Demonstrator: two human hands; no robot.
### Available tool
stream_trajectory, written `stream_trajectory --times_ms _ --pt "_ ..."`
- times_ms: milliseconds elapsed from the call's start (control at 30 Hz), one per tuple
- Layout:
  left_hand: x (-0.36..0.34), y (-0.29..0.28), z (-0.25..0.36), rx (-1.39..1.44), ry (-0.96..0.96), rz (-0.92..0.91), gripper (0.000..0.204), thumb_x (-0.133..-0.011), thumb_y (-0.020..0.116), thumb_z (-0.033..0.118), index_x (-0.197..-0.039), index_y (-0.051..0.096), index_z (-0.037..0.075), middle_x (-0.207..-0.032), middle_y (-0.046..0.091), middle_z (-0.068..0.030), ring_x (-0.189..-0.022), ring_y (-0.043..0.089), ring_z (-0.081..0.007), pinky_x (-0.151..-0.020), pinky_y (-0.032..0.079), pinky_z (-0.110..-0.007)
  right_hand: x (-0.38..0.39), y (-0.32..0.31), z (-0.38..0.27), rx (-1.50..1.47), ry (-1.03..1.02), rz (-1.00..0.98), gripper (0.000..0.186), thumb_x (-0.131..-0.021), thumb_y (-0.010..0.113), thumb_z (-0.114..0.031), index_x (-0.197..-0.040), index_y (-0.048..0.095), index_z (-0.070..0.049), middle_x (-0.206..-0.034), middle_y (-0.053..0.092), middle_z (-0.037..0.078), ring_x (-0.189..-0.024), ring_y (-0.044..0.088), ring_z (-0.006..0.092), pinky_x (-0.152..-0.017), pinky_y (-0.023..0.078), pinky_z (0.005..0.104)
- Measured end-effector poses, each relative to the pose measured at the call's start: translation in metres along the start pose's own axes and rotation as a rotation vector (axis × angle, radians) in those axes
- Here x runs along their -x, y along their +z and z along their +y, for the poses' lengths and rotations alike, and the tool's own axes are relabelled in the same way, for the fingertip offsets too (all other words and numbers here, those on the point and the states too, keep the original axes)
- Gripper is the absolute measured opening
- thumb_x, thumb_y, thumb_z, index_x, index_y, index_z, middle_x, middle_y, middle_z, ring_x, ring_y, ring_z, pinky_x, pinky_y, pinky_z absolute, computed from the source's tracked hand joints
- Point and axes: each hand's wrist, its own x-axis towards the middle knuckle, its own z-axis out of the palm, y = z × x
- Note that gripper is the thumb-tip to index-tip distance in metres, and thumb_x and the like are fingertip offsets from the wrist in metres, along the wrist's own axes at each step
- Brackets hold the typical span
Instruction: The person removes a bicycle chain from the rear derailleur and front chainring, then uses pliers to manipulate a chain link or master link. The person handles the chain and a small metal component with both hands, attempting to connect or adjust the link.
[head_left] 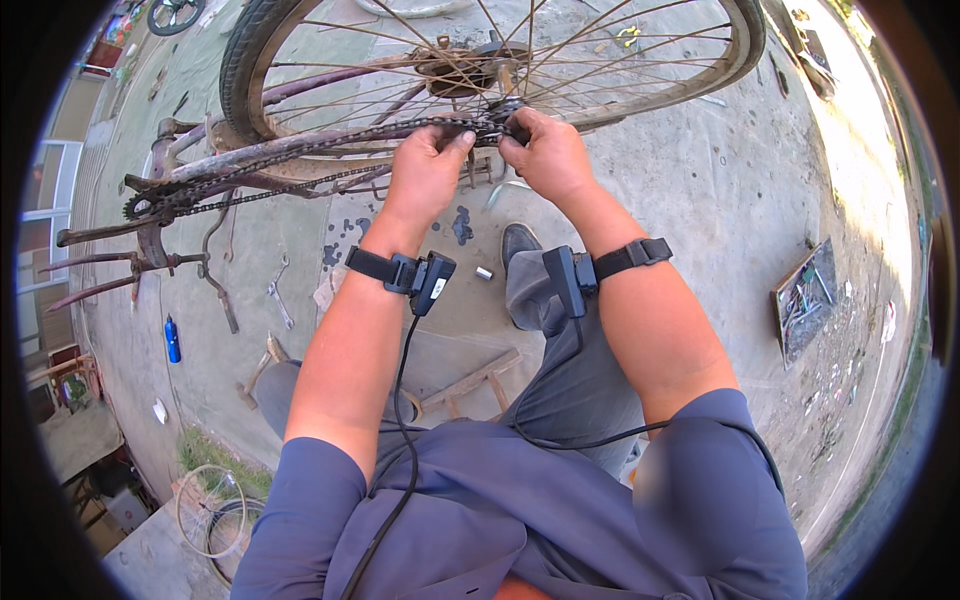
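An upturned, rusty bicycle frame [160, 165] lies across the upper view with a spoked rear wheel [243, 80]. A dark chain [280, 151] runs from the front chainring [142, 206] to the rear sprocket [492, 128] at the hub. My left hand [430, 165] has fingers closed on the chain just left of the sprocket, thumb against it. My right hand [545, 160] is closed at the sprocket's right side; its fingertips are partly hidden among chain and hub parts, so I cannot tell exactly what they grip. Both wrists carry strapped black devices with cables.
Wrenches [280, 290], a blue bottle [171, 340] and a hammer-like tool [262, 370] lie at left on concrete. A metal tool tray [812, 265] is at right, a wooden piece [480, 378] below me. Wire hoops [205, 510] lie at lower left. My shoe [520, 240] is beneath my arms.
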Motion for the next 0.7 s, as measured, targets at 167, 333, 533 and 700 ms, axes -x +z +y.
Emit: stream_trajectory --times_ms 167,333,533,700 --pt "0.000 -0.003 -0.006 -0.067 0.018 0.005 0.018 -0.097 0.066 0.010 -0.108 0.072 -0.003 -0.095 0.071 -0.0015 -0.084 0.057 -0.0079 -0.078 0.048 -0.026 0.002 -0.003 0.003 0.105 -0.112 0.046 0.023 -0.081 0.072 -0.021 -0.095 0.068 -0.003 -0.086 0.069 0.018 -0.079 0.067 0.0346 -0.071 0.053 0.0397" --pt "0.002 -0.002 -0.013 -0.055 0.061 0.019 0.016 -0.096 0.066 0.010 -0.104 0.072 -0.002 -0.085 0.068 0.0005 -0.075 0.054 -0.0078 -0.070 0.047 -0.027 0.001 -0.006 0.006 0.046 -0.092 0.088 0.022 -0.083 0.072 -0.020 -0.097 0.066 -0.003 -0.087 0.068 0.018 -0.079 0.066 0.0330 -0.071 0.053 0.0392" --pt "-0.001 -0.004 -0.018 -0.070 0.001 -0.004 0.018 -0.098 0.066 0.009 -0.109 0.072 -0.003 -0.099 0.072 -0.0020 -0.087 0.059 -0.0081 -0.082 0.048 -0.026 0.003 -0.008 0.010 0.012 0.020 0.030 0.022 -0.085 0.072 -0.019 -0.097 0.064 -0.003 -0.085 0.069 0.015 -0.073 0.066 0.0271 -0.069 0.052 0.0370" --pt "0.000 -0.003 -0.020 -0.079 0.035 0.018 0.017 -0.098 0.066 0.009 -0.108 0.071 -0.002 -0.098 0.072 -0.0025 -0.088 0.059 -0.0085 -0.083 0.048 -0.027 0.003 -0.003 0.011 -0.023 0.016 0.060 0.026 -0.083 0.071 -0.025 -0.094 0.060 -0.004 -0.089 0.070 0.020 -0.084 0.067 0.0406 -0.072 0.053 0.0468"
